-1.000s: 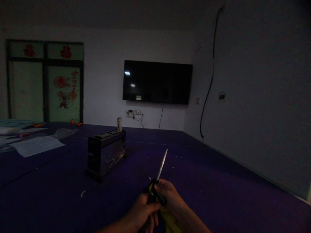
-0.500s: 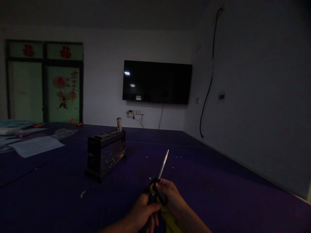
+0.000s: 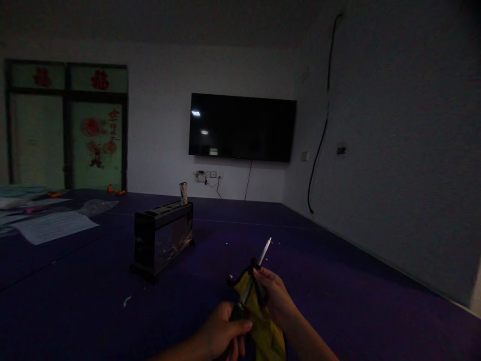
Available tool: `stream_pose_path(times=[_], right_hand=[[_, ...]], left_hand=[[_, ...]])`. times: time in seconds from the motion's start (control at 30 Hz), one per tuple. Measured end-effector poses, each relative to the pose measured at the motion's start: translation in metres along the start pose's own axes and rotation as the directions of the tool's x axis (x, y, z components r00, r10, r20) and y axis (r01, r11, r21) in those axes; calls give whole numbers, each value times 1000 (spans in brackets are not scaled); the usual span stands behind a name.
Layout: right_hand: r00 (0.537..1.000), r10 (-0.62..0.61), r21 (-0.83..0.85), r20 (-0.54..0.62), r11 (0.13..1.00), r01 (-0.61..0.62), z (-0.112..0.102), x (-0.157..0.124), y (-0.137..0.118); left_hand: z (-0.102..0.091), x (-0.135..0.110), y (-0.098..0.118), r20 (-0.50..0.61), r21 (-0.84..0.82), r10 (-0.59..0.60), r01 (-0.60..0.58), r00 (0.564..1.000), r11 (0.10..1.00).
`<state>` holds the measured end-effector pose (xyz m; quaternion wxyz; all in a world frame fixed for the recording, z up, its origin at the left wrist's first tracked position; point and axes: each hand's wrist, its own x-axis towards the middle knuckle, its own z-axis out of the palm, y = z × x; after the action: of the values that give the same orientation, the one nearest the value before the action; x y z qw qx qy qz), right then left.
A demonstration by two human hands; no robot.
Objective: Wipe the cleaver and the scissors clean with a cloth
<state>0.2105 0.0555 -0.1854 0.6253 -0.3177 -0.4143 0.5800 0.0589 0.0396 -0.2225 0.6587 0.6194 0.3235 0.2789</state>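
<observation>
My left hand (image 3: 225, 328) is wrapped round the dark handle of what looks like a screwdriver (image 3: 265, 249), its long metal shaft pointing up and away to the right. Further along the shaft, my right hand (image 3: 276, 291) pinches a yellow cloth piece with black edging (image 3: 266, 328). The cloth hangs below the shaft and between my hands. Part of the shaft shows against the yellow, and a black edge crosses it near my right fingertips. Whether those fingers also grip the metal is hard to tell in the dim light.
A black slotted box (image 3: 163, 238) with a patterned upright piece (image 3: 183, 193) stands left of centre on the purple table (image 3: 338, 311). Papers (image 3: 56, 226) and clear plastic (image 3: 96, 206) lie at far left. White scraps (image 3: 127, 301) dot the tabletop. A wall borders the right side.
My right hand has moved up and to the right, farther from my left hand. More of the yellow cloth and the lower shaft show between them. The shaft's tip has shifted right.
</observation>
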Motion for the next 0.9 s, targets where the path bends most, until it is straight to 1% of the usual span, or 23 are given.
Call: stream_pose_path(times=[0.17, 0.33, 0.5, 0.63, 0.9], right_hand=[[1000, -23, -5, -20, 1000, 23, 1, -1, -2], [999, -32, -15, 2, 999, 32, 6, -3, 4], [999, -30, -28, 22, 999, 30, 6, -2, 8], [999, -32, -44, 17, 998, 33, 6, -1, 8], [999, -44, -80, 17, 996, 46, 5, -1, 11]], left_hand=[[0, -1, -3, -6, 21, 0, 0, 1000, 1000], [1, -2, -3, -43, -3, -2, 2, 999, 1000], [2, -3, -3, -84, -13, -14, 13, 996, 1000], [2, -5, -2, -73, 0, -12, 12, 997, 1000], [2, 0, -6, -76, 8, -8, 9, 997, 1000]])
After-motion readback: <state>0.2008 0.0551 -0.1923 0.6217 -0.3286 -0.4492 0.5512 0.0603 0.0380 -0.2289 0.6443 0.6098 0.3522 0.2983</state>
